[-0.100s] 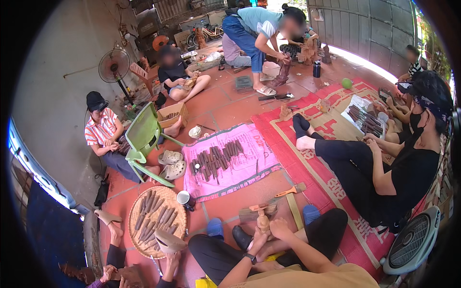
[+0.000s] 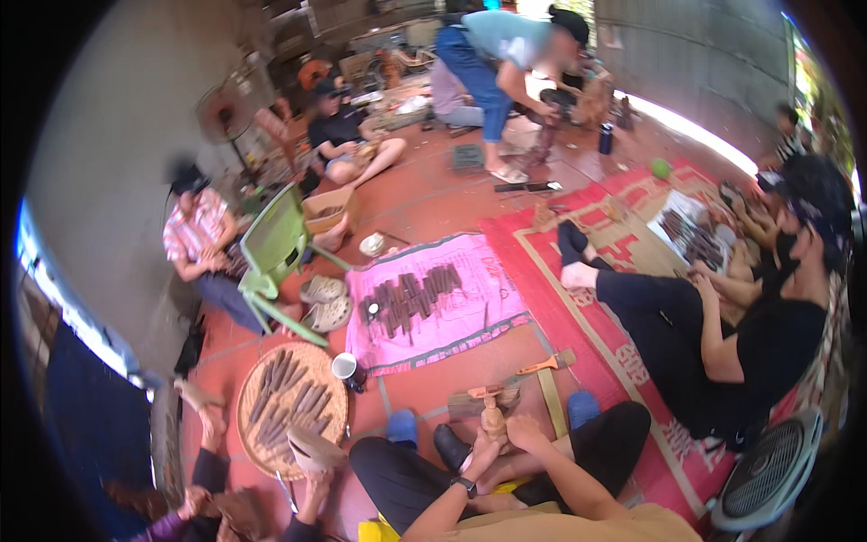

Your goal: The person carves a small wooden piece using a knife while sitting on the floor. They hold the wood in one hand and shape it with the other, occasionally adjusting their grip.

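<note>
My left hand point(image 2: 486, 448) is wrapped round the lower part of a small light-brown carved wooden figure point(image 2: 493, 419), held upright above my crossed legs. Close against the figure's right side is my right hand point(image 2: 525, 433), its fingers curled; whatever it grips is hidden. Just beyond the figure, a wood block point(image 2: 464, 405) lies on the tiles. A brush with an orange handle point(image 2: 539, 365) rests farther off to the right, beside a flat wooden strip point(image 2: 551, 397).
A round woven tray point(image 2: 336, 379) of dark-handled tools stands at left, with a mug point(image 2: 344, 366) near it. Beyond lies a pink sheet point(image 2: 492, 312) bearing several more tools. A co-worker point(image 2: 772, 334) sits on the red mat at right, near a box fan point(image 2: 768, 470).
The whole view has shifted slightly and blurred. Both my hands keep their places at the carved figure.
</note>
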{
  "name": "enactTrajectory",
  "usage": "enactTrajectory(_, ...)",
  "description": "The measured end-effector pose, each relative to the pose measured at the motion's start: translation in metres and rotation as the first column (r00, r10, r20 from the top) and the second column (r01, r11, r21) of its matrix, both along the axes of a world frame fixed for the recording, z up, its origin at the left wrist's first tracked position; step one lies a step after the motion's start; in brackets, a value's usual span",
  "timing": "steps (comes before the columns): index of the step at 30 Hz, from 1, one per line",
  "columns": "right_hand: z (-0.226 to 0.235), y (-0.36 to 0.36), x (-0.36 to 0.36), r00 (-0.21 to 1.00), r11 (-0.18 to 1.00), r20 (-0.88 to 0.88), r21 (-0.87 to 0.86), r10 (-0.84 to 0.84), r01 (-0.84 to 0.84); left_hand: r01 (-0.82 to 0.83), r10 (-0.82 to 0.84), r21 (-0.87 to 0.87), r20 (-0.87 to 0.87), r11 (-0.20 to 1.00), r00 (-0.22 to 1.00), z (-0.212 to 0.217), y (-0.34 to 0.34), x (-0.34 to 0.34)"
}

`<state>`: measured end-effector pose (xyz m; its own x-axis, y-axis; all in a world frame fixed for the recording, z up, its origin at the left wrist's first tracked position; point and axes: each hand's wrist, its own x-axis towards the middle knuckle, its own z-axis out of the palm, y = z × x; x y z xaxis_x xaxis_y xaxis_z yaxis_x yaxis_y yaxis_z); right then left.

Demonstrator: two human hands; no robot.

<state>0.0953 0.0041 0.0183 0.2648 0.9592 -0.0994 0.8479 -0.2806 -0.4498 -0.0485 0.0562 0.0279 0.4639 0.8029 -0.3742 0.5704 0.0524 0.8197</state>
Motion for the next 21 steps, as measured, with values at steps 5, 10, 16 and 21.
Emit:
enactTrajectory(5, 0.031, -0.068, 0.079, 0.981, 0.984, 0.137, -0.134, 0.135, -0.116, -0.013, 0.02, -0.064, 0.107, 0.998, 0.994, -0.056, -0.073, 0.079)
enactTrajectory(10, 0.016, -0.058, 0.066, 0.986, 0.982, 0.123, -0.16, 0.116, -0.096, -0.009, 0.021, -0.108, 0.112, 0.994, 0.994, -0.03, -0.064, 0.071)
enactTrajectory(16, -0.011, -0.044, 0.089, 0.981, 0.972, -0.046, -0.133, 0.191, -0.195, -0.031, 0.051, -0.114, 0.181, 0.993, 0.982, 0.004, -0.066, 0.053)
enactTrajectory(21, -0.058, -0.038, 0.116, 0.989, 0.962, -0.12, -0.246, 0.092, -0.119, -0.019, 0.047, -0.125, 0.224, 0.992, 0.973, 0.017, -0.059, 0.052)
